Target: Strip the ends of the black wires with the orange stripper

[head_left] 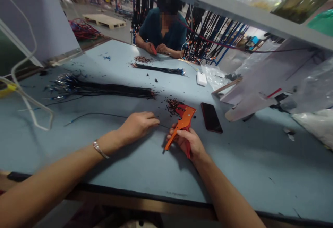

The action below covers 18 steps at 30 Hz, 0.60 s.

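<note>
My left hand [139, 125] is closed in a pinch on a thin black wire [96, 115] that trails left across the blue table [145, 172]. Its free end points toward the orange wire stripper [182, 122]. My right hand [187, 142] is wrapped round the stripper's handles, jaws pointing away from me. A small pile of stripped insulation bits [172, 104] lies just beyond the jaws. A silver bracelet [100, 149] is on my left wrist.
A long bundle of black wires [104, 90] lies behind my hands. A dark phone [211, 117] lies right of the stripper, a white box [201, 78] farther back. Another person [162, 30] sits across with a second bundle [160, 69]. Plastic bags and boards crowd the right.
</note>
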Each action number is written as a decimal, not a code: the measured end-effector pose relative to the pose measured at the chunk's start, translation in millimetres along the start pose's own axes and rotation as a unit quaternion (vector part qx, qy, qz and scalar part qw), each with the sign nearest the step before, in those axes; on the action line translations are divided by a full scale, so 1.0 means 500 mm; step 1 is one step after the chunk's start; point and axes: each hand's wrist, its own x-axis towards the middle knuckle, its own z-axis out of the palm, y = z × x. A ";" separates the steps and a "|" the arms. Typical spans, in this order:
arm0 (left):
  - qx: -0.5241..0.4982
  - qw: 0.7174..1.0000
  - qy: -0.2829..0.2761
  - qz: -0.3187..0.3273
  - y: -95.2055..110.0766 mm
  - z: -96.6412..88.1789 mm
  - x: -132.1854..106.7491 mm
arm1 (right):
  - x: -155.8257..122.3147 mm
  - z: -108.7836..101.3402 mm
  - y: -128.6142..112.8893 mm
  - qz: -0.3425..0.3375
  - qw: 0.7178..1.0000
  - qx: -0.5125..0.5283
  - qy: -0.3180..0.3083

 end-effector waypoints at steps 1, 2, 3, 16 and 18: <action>0.000 1.000 0.013 -0.012 -0.012 -0.016 -0.016 | -0.001 0.000 -0.001 0.003 1.000 0.001 -0.002; 0.011 0.999 0.016 -0.028 -0.025 -0.035 -0.034 | -0.002 0.001 -0.002 0.005 1.000 0.000 -0.005; 0.029 0.999 0.018 -0.035 -0.038 -0.054 -0.053 | -0.002 0.001 -0.002 0.007 1.000 -0.001 -0.007; 0.018 0.978 -0.182 -0.105 -0.145 -0.082 -0.166 | -0.007 0.002 -0.004 0.014 1.000 -0.013 0.010; 0.010 0.981 -0.174 -0.088 -0.157 -0.076 -0.143 | -0.007 0.003 -0.005 0.014 1.000 -0.015 0.013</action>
